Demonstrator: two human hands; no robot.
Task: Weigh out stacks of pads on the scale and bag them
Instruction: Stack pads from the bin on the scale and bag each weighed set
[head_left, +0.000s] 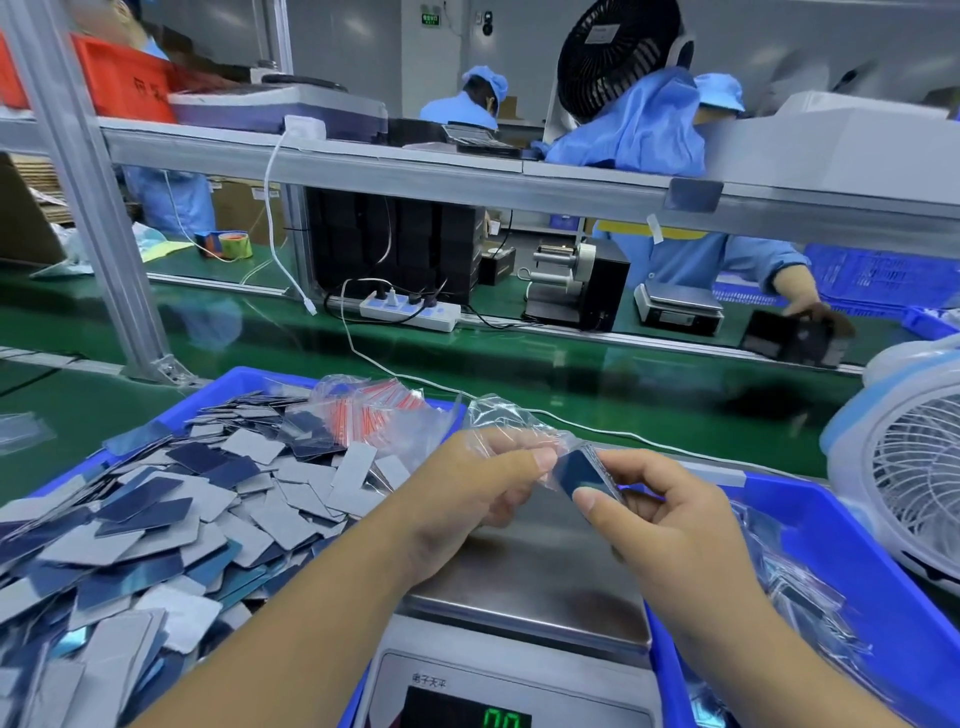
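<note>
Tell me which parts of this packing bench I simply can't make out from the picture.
- Scale display, head view: cut off by the bottom edge, only the tops of green digits show.
- Stack of pads: the count is hidden by the right hand and the clear bag that the left hand holds.
- Scale pan: largely covered by both hands.
- Bagged pads in the right bin: blurred.

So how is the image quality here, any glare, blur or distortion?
Head view: wide-angle bending bows the shelf rail; soft glare on the scale pan; background workers slightly blurred; hands and the stack of pads sharp; display cut off by the frame.
</note>
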